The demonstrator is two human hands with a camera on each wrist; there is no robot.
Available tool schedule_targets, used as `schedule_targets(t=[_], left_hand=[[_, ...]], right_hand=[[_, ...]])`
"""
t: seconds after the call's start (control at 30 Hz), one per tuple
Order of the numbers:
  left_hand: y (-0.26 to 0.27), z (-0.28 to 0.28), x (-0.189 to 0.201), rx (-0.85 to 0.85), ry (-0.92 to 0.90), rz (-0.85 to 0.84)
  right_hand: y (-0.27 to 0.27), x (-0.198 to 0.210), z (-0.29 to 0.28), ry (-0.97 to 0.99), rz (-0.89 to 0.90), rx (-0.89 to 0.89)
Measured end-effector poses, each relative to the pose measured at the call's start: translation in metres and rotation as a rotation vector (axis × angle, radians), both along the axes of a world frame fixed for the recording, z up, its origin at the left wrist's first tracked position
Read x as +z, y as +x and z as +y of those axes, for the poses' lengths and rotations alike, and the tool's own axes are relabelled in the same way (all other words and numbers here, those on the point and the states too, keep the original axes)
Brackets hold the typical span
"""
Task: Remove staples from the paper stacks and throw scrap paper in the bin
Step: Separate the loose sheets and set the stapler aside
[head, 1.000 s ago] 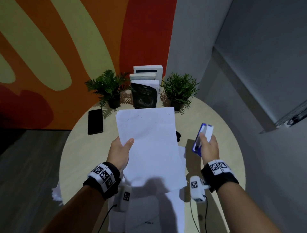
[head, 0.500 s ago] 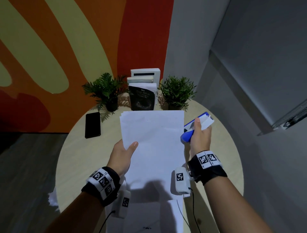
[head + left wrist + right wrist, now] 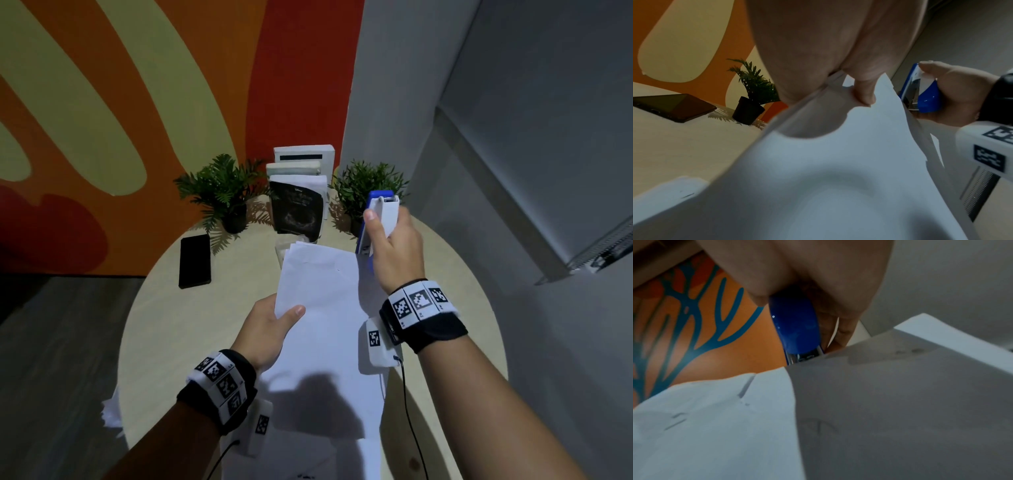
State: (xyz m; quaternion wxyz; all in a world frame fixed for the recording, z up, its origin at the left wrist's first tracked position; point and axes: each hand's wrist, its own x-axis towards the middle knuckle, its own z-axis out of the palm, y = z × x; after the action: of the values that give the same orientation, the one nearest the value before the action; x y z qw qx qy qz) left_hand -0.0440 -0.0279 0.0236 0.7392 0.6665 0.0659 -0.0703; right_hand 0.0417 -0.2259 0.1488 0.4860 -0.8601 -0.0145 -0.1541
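Observation:
A stack of white paper sheets (image 3: 322, 329) is lifted off the round table, held by its left edge in my left hand (image 3: 274, 325), thumb on top and fingers beneath. In the left wrist view the fingers (image 3: 863, 91) pinch the paper stack (image 3: 838, 170). My right hand (image 3: 390, 240) grips a blue and white stapler (image 3: 376, 212), held upright just beyond the stack's far right corner. The right wrist view shows the blue stapler (image 3: 795, 327) nose close above the sheet edge (image 3: 879, 394). No staple is discernible.
More white sheets (image 3: 308, 459) lie on the beige round table (image 3: 171, 308) near me. A black phone (image 3: 194, 261) lies at left. Two potted plants (image 3: 222, 192), upright books (image 3: 298, 205) stand at the back. Crumpled paper (image 3: 111, 411) hangs off the table's left edge.
My right hand has carried the stapler up and forward to the stack's far right corner and turned it upright. The left hand still holds the paper, tilted a little narrower.

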Motion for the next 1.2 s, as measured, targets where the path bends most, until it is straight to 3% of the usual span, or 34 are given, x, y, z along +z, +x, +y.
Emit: schedule_targets(t=[0.27, 0.7, 0.97, 1.2], left_hand=[[-0.001, 0.003, 0.005, 0.021, -0.027, -0.018], [-0.001, -0.002, 0.007, 0.052, -0.111, -0.037], [-0.003, -0.006, 0.012, 0.058, -0.146, -0.036], [0.000, -0.005, 0.012, 0.047, -0.129, -0.052]], right_hand=[[0.002, -0.005, 0.004, -0.114, 0.030, -0.107], [0.013, -0.001, -0.003, 0.175, -0.002, -0.055], [0.013, 0.002, -0.001, 0.103, -0.036, -0.097], [0.013, -0.002, -0.001, 0.217, -0.049, -0.144]])
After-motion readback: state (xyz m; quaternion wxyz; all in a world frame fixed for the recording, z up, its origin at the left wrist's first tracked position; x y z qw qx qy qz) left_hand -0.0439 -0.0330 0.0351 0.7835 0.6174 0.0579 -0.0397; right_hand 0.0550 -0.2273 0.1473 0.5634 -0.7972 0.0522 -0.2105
